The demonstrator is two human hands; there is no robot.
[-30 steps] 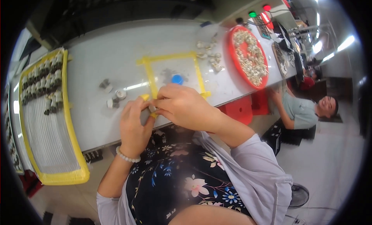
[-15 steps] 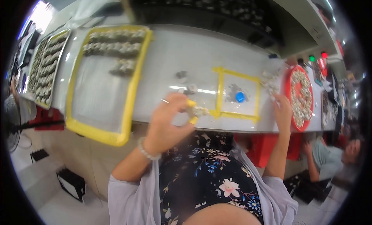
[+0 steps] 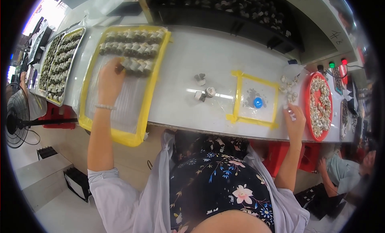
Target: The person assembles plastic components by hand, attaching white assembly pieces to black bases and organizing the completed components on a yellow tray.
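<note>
My left hand [image 3: 111, 81] reaches over the yellow-edged tray [image 3: 85, 108], its fingers pinched at the left end of the third row of small white-and-dark parts [image 3: 137, 66]. The fingers mostly cover the part between them. At the right, my right hand [image 3: 295, 121] is closed with a small white piece [image 3: 286, 107] at its fingertips, beside a loose pile of white pieces [image 3: 289, 85]. Three loose white-and-dark parts [image 3: 199, 96] lie on the table between my hands.
A yellow-taped rectangle [image 3: 236, 97] holds a blue cap [image 3: 258, 102] and dark smudges. Right of it stands a red tray [image 3: 308, 108] of white pieces. Another filled tray [image 3: 64, 97] lies far left, near a black fan [image 3: 17, 117]. A dark bin [image 3: 240, 22] is at the back.
My left hand has moved left from the middle of the table to the tray, carrying a small whitish part. My right hand stays near the white pile. The view has shifted slightly.
</note>
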